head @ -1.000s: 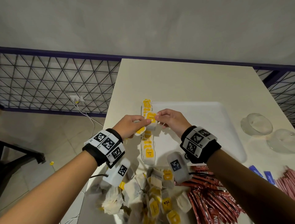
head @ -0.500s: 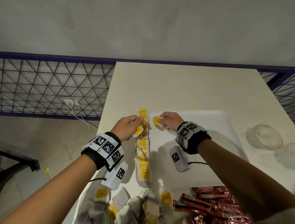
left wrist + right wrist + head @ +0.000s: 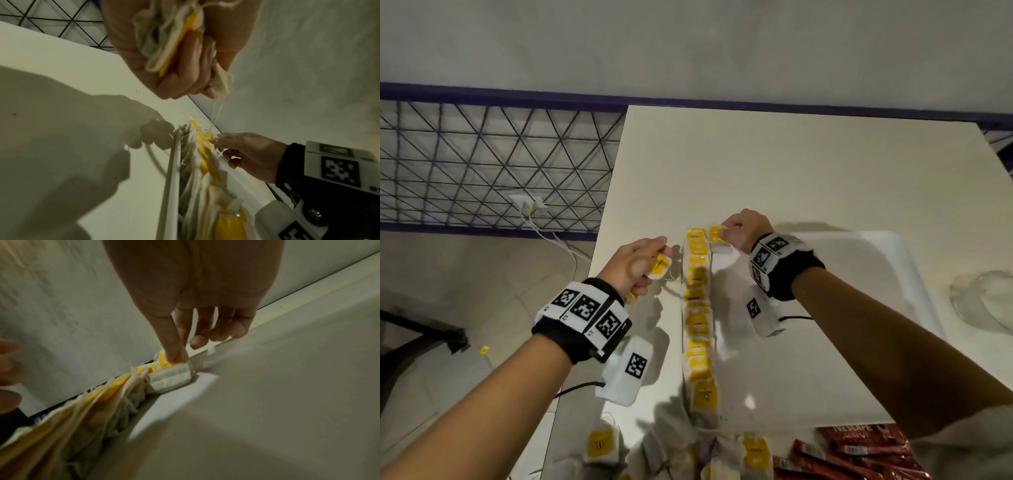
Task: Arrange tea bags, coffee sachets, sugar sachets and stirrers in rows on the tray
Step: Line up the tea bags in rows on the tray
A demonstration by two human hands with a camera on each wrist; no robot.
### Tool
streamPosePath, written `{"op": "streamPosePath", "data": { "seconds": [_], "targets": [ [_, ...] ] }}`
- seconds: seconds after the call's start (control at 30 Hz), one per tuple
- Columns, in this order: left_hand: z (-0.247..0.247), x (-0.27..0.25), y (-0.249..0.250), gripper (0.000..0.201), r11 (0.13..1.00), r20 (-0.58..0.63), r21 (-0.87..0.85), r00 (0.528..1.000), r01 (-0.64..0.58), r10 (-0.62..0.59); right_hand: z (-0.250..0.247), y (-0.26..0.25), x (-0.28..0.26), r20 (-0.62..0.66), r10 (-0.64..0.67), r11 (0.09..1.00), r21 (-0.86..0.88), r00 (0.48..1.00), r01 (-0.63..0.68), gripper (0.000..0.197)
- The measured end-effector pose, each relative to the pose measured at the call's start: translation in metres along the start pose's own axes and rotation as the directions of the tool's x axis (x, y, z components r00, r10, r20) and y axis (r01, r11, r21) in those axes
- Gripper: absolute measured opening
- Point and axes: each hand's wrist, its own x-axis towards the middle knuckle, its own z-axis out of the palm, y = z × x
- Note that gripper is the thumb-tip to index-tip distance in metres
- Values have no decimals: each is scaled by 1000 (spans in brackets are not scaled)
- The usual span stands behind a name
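Note:
A row of yellow-tagged tea bags (image 3: 698, 308) runs along the left side of the white tray (image 3: 859, 260). My right hand (image 3: 726, 233) pinches one tea bag (image 3: 170, 379) by its yellow tag at the tray's far left corner, just right of the row's far end. My left hand (image 3: 650, 263) hovers left of the tray and grips a bunch of tea bags (image 3: 174, 42), with a yellow tag (image 3: 659, 265) showing between the fingers. Loose tea bags (image 3: 678, 452) and red coffee sachets (image 3: 859, 452) lie in heaps near the table's front edge.
The tray sits on a cream table (image 3: 791, 164) against a wall. Clear glass dishes (image 3: 983, 305) stand to the right of the tray. Left of the table is a drop to the floor, with a wire-mesh rail (image 3: 482, 164) and a cable (image 3: 551, 233).
My right hand has carried one tea bag away from my left hand to the tray's far left corner. My left hand has drawn slightly left with its bunch. The head view has tilted forward.

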Motion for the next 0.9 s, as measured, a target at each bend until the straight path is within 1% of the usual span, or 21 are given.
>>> {"op": "streamPosePath", "data": {
  "seconds": [0.13,0.2,0.27,0.37,0.43,0.53,0.6,0.67,0.7,0.73,0.77,0.8,0.87,0.9],
  "targets": [
    [-3,3,-2,30,999,19,-39,1000,9,-8,-1,-1,-1,-5,5,1000,-4,1000,-5,31],
    [-3,3,-3,29,999,35,-49,999,0,1,-4,-5,-2,40,31,999,-28,999,-30,34],
    [-4,2,-4,29,998,41,-54,999,-13,15,-5,-6,-2,73,56,998,-17,996,-55,36],
    [-4,1,-5,29,998,41,-54,999,-20,22,-4,-6,-1,8,48,995,85,999,-49,31],
    [-5,0,-5,29,999,46,-52,999,-11,13,-2,-6,-1,-11,49,994,98,999,-47,30],
    [-5,-1,-4,31,997,70,-70,997,30,-26,-4,-4,0,4,66,988,142,998,-66,36],
    [-6,-2,-1,34,989,87,-121,994,83,-73,-8,-3,-2,-23,72,986,150,997,-67,40],
    [-6,-4,2,34,973,110,-188,988,130,-111,-12,-5,-12,-68,40,985,171,997,-28,37],
    [-5,-5,3,32,966,125,-215,985,141,-116,-12,-9,-19,-65,10,978,209,998,4,34],
    [-4,-7,4,29,961,140,-237,984,143,-112,-11,-13,-28,-37,-25,963,267,999,34,29],
    [-2,-9,5,28,957,152,-255,983,135,-99,-10,-19,-38,25,-56,944,327,998,45,26],
    [1,-12,6,28,956,160,-269,984,119,-78,-8,-25,-48,120,-77,935,353,990,30,25],
    [8,-19,8,32,964,159,-261,987,54,-13,-2,-33,-66,318,-75,941,335,945,-38,30],
    [11,-23,8,34,972,153,-234,988,11,26,0,-35,-73,377,-67,938,341,924,-71,31]
  ]
}}
